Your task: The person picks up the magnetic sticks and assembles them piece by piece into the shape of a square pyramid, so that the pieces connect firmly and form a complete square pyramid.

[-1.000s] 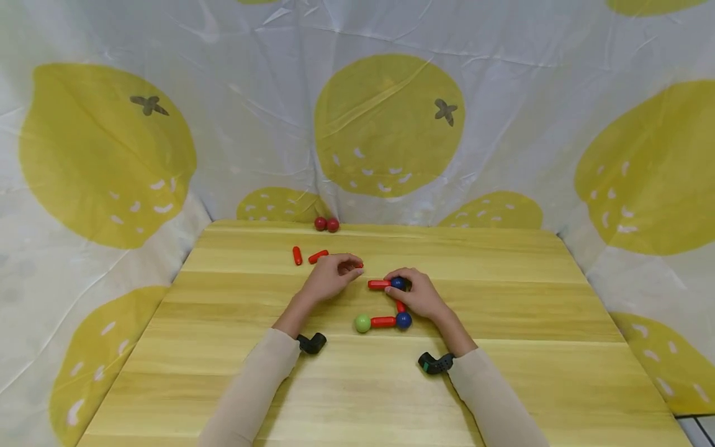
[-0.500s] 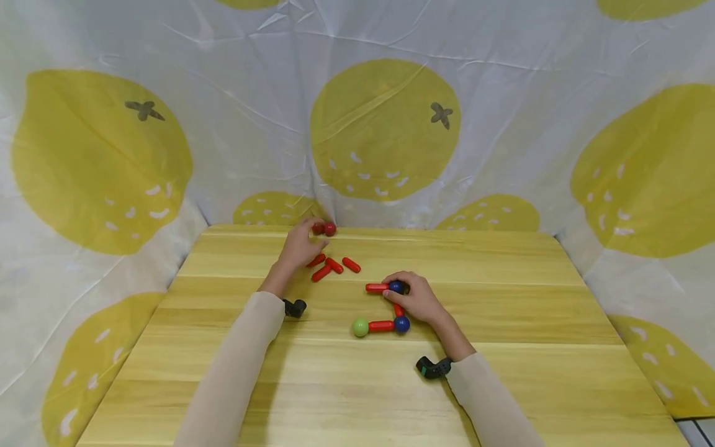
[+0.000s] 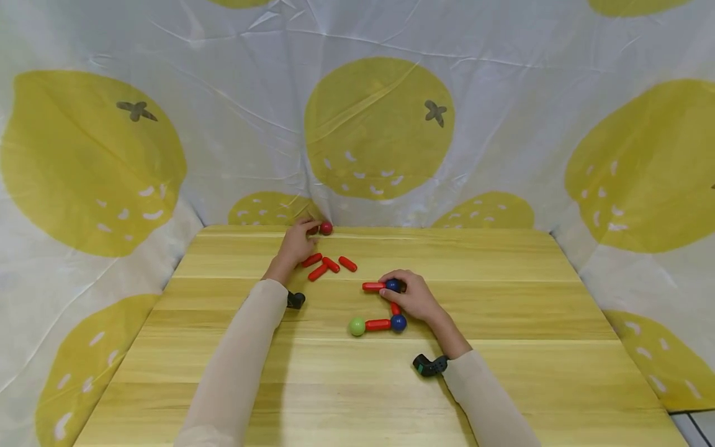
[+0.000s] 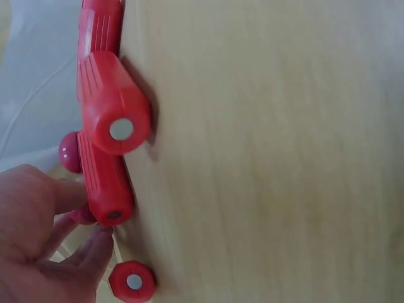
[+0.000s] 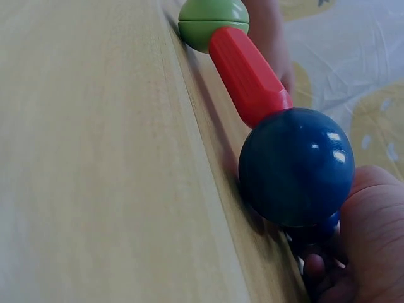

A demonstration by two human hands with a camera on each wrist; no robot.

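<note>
The right hand point(image 3: 416, 298) grips the far blue ball point(image 3: 393, 285) — red rod point(image 3: 373, 287) jutting left.

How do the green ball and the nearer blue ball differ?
Colour: the green ball is light green, the nearer blue ball dark blue.
Connections: the green ball meets one red rod; the nearer blue ball joins two.
Both are round and touch the red rod between them.

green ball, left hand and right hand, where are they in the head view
Green ball point(image 3: 357, 326): head view, its middle
Left hand point(image 3: 295, 244): head view, its back
Right hand point(image 3: 416, 295): head view, its back
</note>
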